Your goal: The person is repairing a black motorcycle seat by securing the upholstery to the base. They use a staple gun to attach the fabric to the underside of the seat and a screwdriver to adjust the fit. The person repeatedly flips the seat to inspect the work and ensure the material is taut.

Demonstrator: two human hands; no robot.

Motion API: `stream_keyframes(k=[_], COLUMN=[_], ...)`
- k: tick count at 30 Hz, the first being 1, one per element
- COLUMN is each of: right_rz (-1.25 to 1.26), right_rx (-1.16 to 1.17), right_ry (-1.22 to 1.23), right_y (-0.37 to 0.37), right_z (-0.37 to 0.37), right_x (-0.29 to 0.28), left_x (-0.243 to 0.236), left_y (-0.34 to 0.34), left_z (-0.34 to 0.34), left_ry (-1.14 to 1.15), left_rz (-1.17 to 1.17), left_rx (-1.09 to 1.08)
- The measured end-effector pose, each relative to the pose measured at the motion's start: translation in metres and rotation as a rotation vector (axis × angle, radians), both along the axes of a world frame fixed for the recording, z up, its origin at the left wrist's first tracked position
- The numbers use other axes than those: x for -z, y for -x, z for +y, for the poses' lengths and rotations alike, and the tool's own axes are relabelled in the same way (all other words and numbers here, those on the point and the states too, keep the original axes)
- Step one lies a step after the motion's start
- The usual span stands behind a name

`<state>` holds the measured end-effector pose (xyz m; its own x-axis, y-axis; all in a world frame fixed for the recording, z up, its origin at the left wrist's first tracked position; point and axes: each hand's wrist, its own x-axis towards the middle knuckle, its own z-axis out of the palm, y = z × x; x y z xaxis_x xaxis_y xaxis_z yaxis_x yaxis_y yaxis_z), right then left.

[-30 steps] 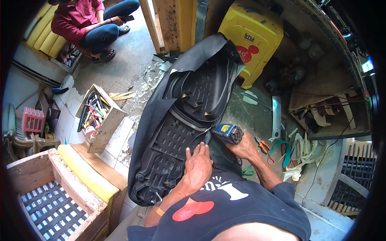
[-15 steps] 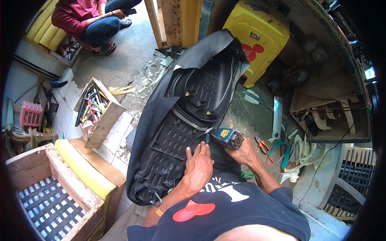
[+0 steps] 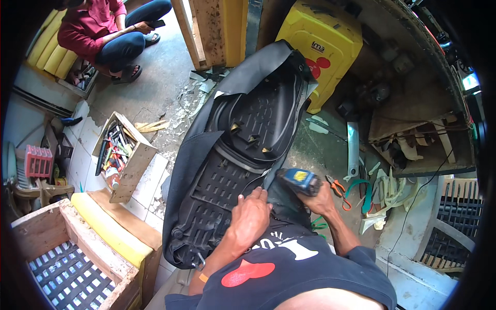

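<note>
The slotted black seat base [image 3: 219,178], plastic-looking, runs from seven to one o'clock; the left hand [image 3: 251,216] lies flat, unclenched, at six; the right hand's grip [image 3: 318,198], at four, wraps a blocky blue tool [image 3: 301,181].

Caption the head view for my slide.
Left hand on an upturned black seat, right hand gripping a blue tool.
</note>
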<state>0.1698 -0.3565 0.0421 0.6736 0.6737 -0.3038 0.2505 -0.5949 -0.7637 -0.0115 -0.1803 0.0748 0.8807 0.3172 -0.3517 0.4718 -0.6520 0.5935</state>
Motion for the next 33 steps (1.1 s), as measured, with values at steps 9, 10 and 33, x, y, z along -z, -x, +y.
stream_keyframes(k=[9,10,33], right_rz=[-0.394,-0.202,-0.062], right_rx=[0.394,0.369,1.079], right_ry=[0.377,0.615,0.46], right_y=[-0.003,-0.001,-0.069], right_z=[-0.192,-0.199,-0.247], right_x=[0.203,0.205,0.257], left_x=[-0.039,-0.037,0.003], left_y=[-0.01,-0.01,-0.029], left_z=[0.042,0.036,-0.009], left_ry=[-0.086,-0.135,-0.484], left_rz=[-0.232,-0.257,-0.221], left_rx=[-0.021,0.013,-0.046])
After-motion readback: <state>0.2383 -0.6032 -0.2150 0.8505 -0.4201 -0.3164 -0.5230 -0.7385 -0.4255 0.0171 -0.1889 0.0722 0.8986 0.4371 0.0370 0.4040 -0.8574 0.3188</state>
